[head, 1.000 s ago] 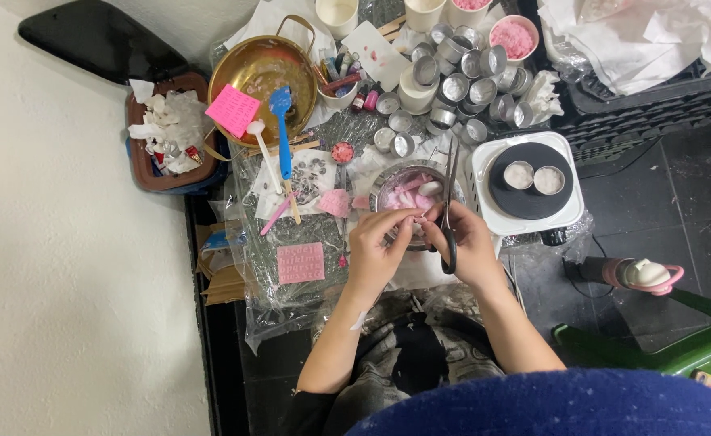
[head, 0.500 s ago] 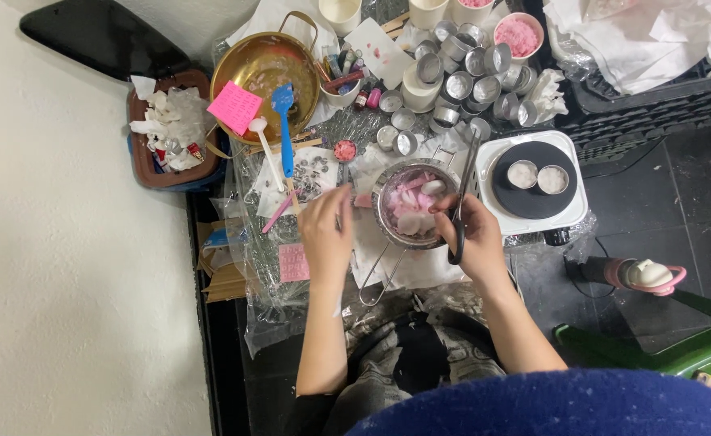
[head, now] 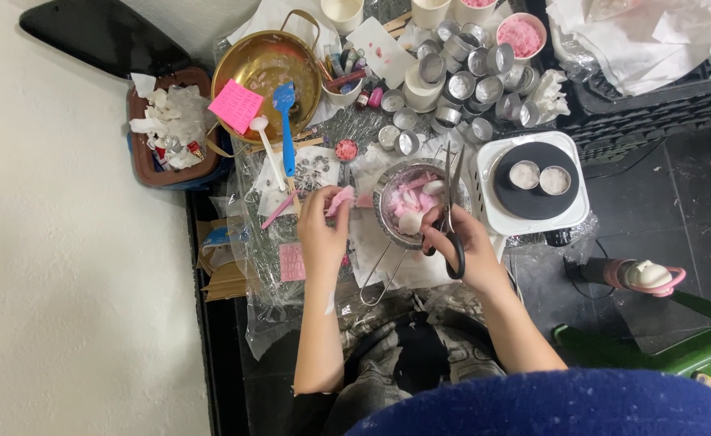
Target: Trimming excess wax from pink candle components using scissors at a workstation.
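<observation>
My left hand holds a pink wax piece just left of a small metal bowl. The bowl has a wire handle reaching toward me and is filled with pink and white wax chunks. My right hand grips black-handled scissors with the blades pointing away from me over the bowl's right rim. The hand rests at the bowl's near right edge. Both hands work over a plastic-covered surface.
A white hot plate with two small filled tins stands right of the bowl. Several empty metal tins crowd the back. A brass pot, a blue spatula, a brown box of scraps and a pink mould lie left.
My left hand moved left away from the bowl, then came back toward it holding a pink wax piece. My right hand stayed at the bowl with the scissors.
</observation>
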